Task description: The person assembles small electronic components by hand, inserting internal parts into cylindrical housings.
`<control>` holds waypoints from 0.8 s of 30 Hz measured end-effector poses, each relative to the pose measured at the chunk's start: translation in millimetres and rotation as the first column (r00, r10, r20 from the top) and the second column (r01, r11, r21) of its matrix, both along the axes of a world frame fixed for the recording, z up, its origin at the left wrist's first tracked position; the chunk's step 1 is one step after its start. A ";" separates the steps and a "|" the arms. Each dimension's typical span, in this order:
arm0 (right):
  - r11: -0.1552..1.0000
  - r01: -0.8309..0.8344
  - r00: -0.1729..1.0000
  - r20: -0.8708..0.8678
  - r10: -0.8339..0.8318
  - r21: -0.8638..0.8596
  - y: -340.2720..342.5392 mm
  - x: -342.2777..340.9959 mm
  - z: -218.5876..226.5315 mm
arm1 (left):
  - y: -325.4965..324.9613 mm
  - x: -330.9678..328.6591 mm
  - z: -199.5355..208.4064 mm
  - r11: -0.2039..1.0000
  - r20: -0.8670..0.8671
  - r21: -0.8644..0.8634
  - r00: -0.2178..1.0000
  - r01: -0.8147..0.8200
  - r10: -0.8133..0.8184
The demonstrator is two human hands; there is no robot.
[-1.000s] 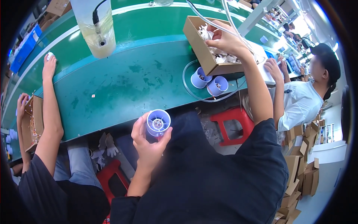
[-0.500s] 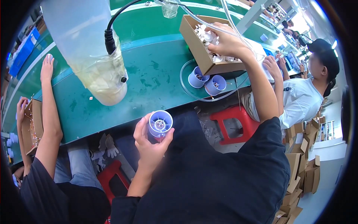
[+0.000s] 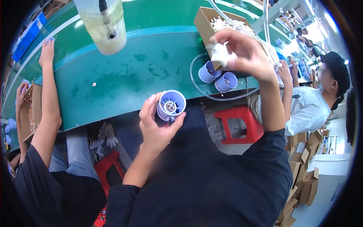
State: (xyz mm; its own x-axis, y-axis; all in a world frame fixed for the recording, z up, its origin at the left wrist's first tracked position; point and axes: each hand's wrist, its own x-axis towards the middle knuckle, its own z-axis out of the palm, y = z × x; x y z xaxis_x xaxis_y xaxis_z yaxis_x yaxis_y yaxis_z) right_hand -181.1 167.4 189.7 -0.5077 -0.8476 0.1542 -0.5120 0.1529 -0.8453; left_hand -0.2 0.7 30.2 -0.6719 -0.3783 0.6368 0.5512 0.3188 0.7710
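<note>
Right hand (image 3: 247, 56): came back from the carton (image 3: 204, 28); fingers pinched a white finned part (image 3: 221, 56) near the tabletop (image 3: 124, 79)'s right end. Left hand (image 3: 155, 123): fingers gripped a lilac cup (image 3: 171, 106), near edge. Both were now loaded.

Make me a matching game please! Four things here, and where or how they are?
1. Round lavender plastic cup with spokes inside
2. Small white jagged piece
3. Pair of lavender plastic cups
4. Open brown cardboard box on the right

A. On green table, beside number 4
B. Holds many loose white pieces
C. In right hand
D. In left hand

Pairs: 1-D, 2-C, 3-A, 4-B
</note>
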 end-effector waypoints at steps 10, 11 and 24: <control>0.967 -0.252 0.925 -0.302 0.229 -0.038 -45.5 56.4 -48.9 | -4.8 -0.6 11.9 0.996 0.013 -0.085 0.999 0.033 -0.032; 0.967 -0.251 0.926 -0.301 0.228 -0.040 -46.3 57.0 -50.0 | -5.1 0.3 11.8 0.995 0.016 -0.091 1.000 0.027 -0.026; 0.972 -0.229 0.888 -0.395 0.233 0.060 -47.3 65.3 -42.0 | -7.5 -0.7 8.7 0.995 -0.064 -0.083 0.997 -0.059 0.053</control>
